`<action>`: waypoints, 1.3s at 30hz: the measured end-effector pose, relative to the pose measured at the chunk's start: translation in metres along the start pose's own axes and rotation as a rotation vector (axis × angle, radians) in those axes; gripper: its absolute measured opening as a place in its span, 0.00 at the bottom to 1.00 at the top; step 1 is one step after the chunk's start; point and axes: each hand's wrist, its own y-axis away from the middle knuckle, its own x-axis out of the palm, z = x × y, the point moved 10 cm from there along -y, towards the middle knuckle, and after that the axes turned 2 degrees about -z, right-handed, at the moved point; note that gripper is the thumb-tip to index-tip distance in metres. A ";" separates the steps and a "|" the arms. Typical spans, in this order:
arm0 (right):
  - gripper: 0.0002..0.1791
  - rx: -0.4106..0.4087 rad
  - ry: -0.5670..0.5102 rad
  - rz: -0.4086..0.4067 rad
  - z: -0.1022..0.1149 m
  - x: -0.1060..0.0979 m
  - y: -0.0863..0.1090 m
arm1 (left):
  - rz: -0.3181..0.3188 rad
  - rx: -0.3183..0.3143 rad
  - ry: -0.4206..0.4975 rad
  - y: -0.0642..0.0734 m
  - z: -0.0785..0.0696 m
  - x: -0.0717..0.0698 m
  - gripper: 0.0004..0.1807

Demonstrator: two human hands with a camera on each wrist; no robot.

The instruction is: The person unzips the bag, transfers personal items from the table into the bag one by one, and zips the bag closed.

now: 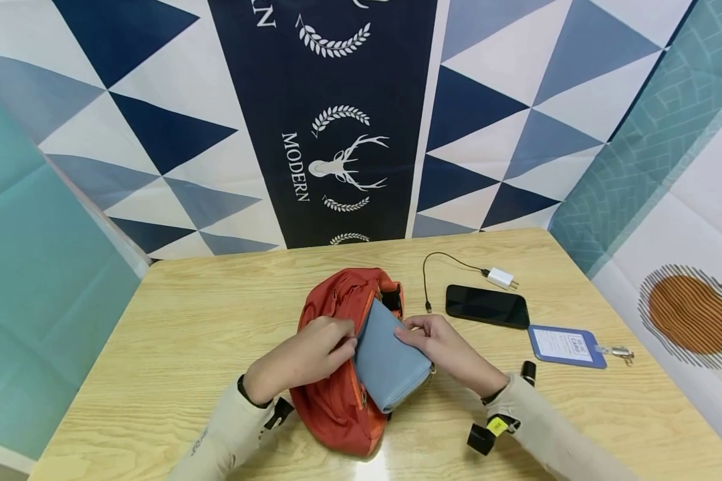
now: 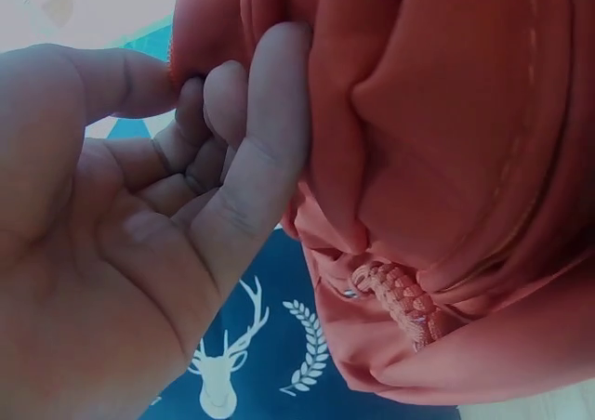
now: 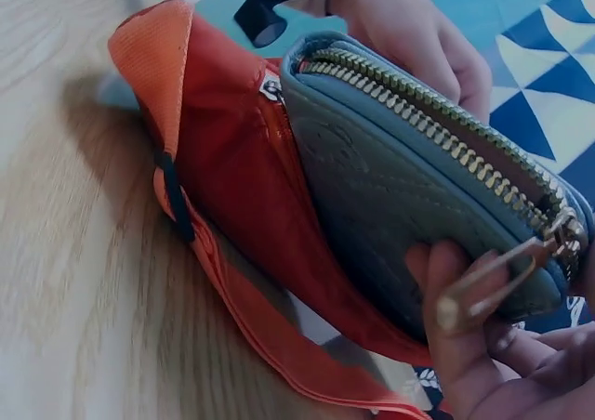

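Note:
A red waist bag (image 1: 339,417) with an orange-edged zip opening lies at the middle of the table. My left hand (image 1: 313,354) pinches the edge of that opening between thumb and fingers; the left wrist view shows the fabric (image 2: 446,113) bunched at the fingertips. A blue-grey zip wallet (image 1: 388,361) sits partly inside the bag, tilted, its near end sticking out. My right hand (image 1: 442,344) grips the wallet's right side, thumb on top and fingers beneath. In the right wrist view the wallet's gold zip (image 3: 437,137) is partly parted, with its metal pull (image 3: 493,285) hanging by the fingers.
Right of the bag lie a black phone (image 1: 487,306), a white charger plug (image 1: 501,278) with a black cable (image 1: 436,255), and a blue card holder (image 1: 565,346) with a metal clip. An orange strap (image 3: 251,327) trails from the bag. A patterned cloth wall (image 1: 349,167) stands behind the table.

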 end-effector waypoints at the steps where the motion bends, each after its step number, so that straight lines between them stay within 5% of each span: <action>1: 0.17 0.002 -0.010 -0.007 0.000 -0.001 0.000 | -0.003 0.000 -0.001 0.000 0.000 -0.001 0.17; 11: 0.17 0.040 -0.053 -0.056 -0.007 0.004 -0.004 | 0.033 -0.005 0.034 -0.001 -0.002 0.004 0.16; 26: 0.17 0.077 -0.060 -0.137 -0.014 0.003 0.000 | 0.137 0.013 0.075 -0.001 -0.017 0.035 0.15; 35: 0.18 0.096 -0.031 -0.130 -0.017 0.003 -0.003 | 0.114 -0.001 0.052 -0.003 -0.009 0.034 0.15; 39: 0.18 0.118 -0.116 -0.051 -0.019 0.004 -0.004 | 0.105 0.009 0.036 -0.003 -0.007 0.031 0.15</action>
